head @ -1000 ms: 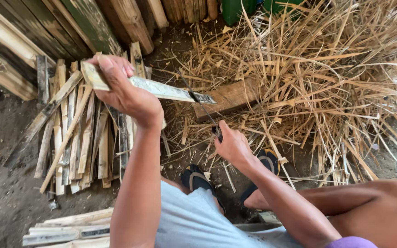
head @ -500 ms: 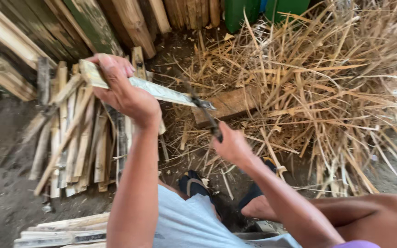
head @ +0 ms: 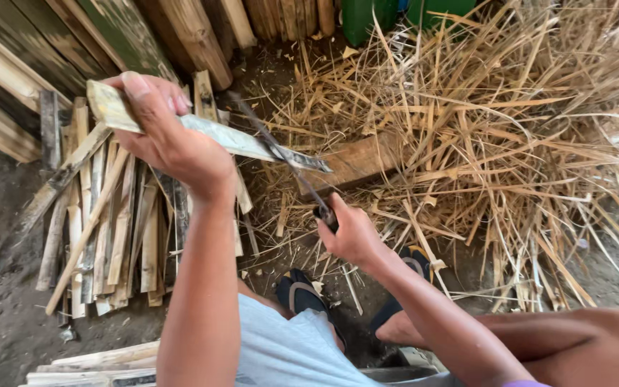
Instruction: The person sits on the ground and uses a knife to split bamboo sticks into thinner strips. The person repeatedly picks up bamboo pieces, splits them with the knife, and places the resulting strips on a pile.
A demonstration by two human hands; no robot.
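Note:
My left hand [head: 170, 136] grips one end of a flat bamboo slat [head: 216, 134] and holds it out level, its far tip resting near a wooden block [head: 356, 163]. My right hand [head: 352, 233] is closed on the dark handle of a long thin knife [head: 281, 156]. The blade runs up and to the left, crossing over the slat's upper edge. Both forearms reach out from the bottom of the view.
A pile of cut bamboo slats [head: 102, 222] lies on the dirt at left. A big heap of dry bamboo shavings [head: 510, 136] fills the right side. Split bamboo poles [head: 188, 32] lean at the top. My feet in dark sandals [head: 302, 294] are below the hands.
My right hand has lifted the knife from low beside the block up onto the slat, blade now pointing up and left. The left hand still holds the slat in the same place.

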